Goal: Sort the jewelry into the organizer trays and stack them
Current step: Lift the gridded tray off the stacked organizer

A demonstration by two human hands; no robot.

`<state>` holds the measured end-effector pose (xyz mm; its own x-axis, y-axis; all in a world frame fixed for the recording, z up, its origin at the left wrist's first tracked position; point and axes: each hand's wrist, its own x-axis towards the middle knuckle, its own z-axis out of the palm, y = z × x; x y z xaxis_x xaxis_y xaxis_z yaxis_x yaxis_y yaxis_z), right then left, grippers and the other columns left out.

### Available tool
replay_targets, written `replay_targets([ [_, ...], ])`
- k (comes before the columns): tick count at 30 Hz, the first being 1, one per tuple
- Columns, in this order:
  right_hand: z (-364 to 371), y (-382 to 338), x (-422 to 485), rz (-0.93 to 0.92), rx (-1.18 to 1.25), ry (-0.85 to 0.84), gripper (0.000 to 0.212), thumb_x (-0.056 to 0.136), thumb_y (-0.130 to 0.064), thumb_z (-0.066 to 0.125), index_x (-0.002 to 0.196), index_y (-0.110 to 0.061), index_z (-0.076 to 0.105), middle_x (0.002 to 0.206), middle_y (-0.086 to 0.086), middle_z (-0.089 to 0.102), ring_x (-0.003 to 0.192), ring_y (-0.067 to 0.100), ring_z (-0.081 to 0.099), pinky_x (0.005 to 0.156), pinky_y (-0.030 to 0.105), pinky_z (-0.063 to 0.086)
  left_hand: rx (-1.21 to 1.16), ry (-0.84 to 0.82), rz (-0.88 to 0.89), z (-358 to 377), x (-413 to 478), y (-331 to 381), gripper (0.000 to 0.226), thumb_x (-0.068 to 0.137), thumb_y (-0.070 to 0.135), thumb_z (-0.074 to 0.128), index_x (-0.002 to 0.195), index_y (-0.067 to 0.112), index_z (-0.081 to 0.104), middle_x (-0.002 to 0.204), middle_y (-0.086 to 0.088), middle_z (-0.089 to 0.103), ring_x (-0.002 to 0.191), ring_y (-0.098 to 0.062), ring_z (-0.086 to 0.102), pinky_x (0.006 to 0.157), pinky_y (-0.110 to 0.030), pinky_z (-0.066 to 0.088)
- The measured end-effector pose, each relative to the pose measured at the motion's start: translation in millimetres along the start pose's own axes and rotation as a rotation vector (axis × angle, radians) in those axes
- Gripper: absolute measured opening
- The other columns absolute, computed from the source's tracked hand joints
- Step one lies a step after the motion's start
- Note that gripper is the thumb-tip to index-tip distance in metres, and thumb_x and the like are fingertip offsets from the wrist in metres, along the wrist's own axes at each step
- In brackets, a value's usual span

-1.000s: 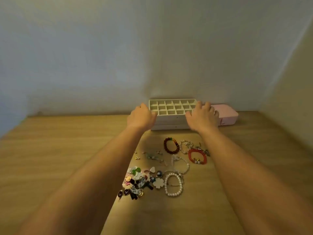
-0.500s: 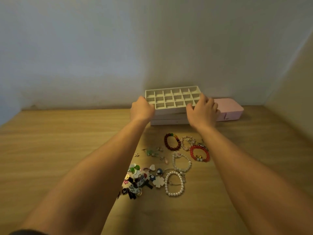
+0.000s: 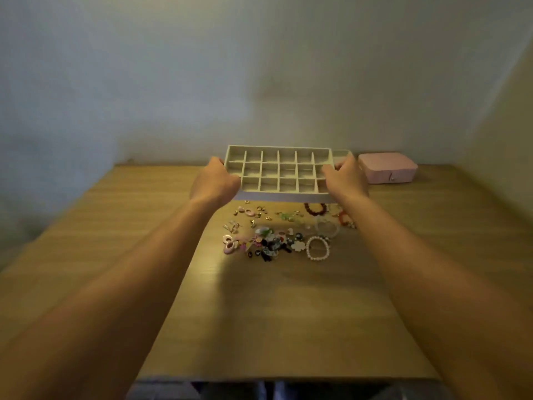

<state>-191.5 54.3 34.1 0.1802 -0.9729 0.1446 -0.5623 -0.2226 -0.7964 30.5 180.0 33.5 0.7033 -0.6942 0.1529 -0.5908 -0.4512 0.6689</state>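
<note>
Across the lower view, a wooden tabletop [image 3: 115, 255], butted against a pale wall at 12 o'clock.

Over its far middle, toward 12 o'clock, a cream tray [image 3: 285, 171] with three rows of small square cells. Held up by its two short ends, open face tilted toward the camera, lavender front wall hiding the far edge of the jewelry.

At the tray's 9 o'clock end, the left hand [image 3: 215, 183], fingers curled and clamped on the rim. At its 3 o'clock end, the right hand [image 3: 344, 180], fingers likewise clamped on the rim.

Just beyond the right hand, at the tray's 2 o'clock, one corner of a second tray [image 3: 341, 153].

Further out at 3 o'clock, near the wall, a closed pink box [image 3: 388, 167].

At 6 o'clock from the held tray, between the forearms, a loose heap of small jewelry [image 3: 265, 243] on the tabletop: earrings, charms, dark and pink pieces, too small to tell apart.

At the heap's 3 o'clock, a pearl bracelet [image 3: 317, 248], lying flat. At 12 o'clock from that, a clear bracelet [image 3: 327, 228]. Beyond, at 1 o'clock, a red bracelet [image 3: 344, 219], partly behind the right forearm. At 11 o'clock, a dark red bead bracelet [image 3: 315, 208], half hidden under the tray's front wall.

Touching the pearl bracelet's 9 o'clock side, a white flower charm [image 3: 298, 245].
</note>
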Motion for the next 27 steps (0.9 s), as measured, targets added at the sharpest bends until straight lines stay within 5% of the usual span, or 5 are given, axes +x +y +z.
replay_targets([
  [5, -13, 4, -65, -0.048, -0.088, -0.081, 0.033, 0.097, -0.033, 0.054, 0.07, -0.014, 0.054, 0.063, 0.003, 0.052, 0.06, 0.022, 0.048, 0.056, 0.035, 0.035, 0.052, -0.132, -0.023, -44, -72, -35, 0.028, 0.076, 0.031, 0.05, 0.064, 0.009, 0.062, 0.062, -0.008, 0.066, 0.068, -0.028, 0.061, 0.061, -0.033, 0.043],
  [12, -19, 30, -144, -0.064, -0.394, -0.346, 0.032, 0.097, -0.027, 0.051, 0.067, -0.014, 0.05, 0.06, 0.004, 0.06, 0.054, 0.023, 0.061, 0.058, 0.032, 0.048, 0.129, -0.275, -0.078, -52, -151, -82, 0.041, 0.091, 0.031, 0.044, 0.067, 0.005, 0.065, 0.058, -0.009, 0.07, 0.065, -0.027, 0.071, 0.078, -0.034, 0.054],
  [16, -7, 47, -165, -0.021, -0.499, -0.424, 0.031, 0.101, -0.027, 0.05, 0.08, -0.008, 0.061, 0.08, 0.011, 0.071, 0.075, 0.027, 0.071, 0.073, 0.04, 0.061, 0.176, -0.306, -0.094, -44, -169, -94, 0.048, 0.093, 0.031, 0.043, 0.063, 0.005, 0.069, 0.054, -0.007, 0.069, 0.07, -0.03, 0.072, 0.079, -0.036, 0.057],
  [22, 3, 61, -166, -0.006, -0.58, -0.476, 0.032, 0.101, -0.032, 0.049, 0.086, -0.008, 0.064, 0.079, 0.008, 0.071, 0.065, 0.022, 0.068, 0.073, 0.04, 0.061, 0.319, -0.319, -0.087, -27, -176, -105, 0.045, 0.095, 0.035, 0.044, 0.07, 0.011, 0.072, 0.055, 0.003, 0.07, 0.066, -0.018, 0.067, 0.065, -0.03, 0.048],
  [27, -4, 67, -144, -0.004, -0.562, -0.598, 0.033, 0.098, -0.034, 0.052, 0.075, -0.012, 0.058, 0.071, 0.006, 0.057, 0.06, 0.022, 0.052, 0.06, 0.034, 0.046, 0.273, -0.314, -0.113, -18, -162, -107, 0.045, 0.092, 0.039, 0.045, 0.072, 0.01, 0.073, 0.06, 0.001, 0.072, 0.069, -0.023, 0.068, 0.067, -0.031, 0.049],
])
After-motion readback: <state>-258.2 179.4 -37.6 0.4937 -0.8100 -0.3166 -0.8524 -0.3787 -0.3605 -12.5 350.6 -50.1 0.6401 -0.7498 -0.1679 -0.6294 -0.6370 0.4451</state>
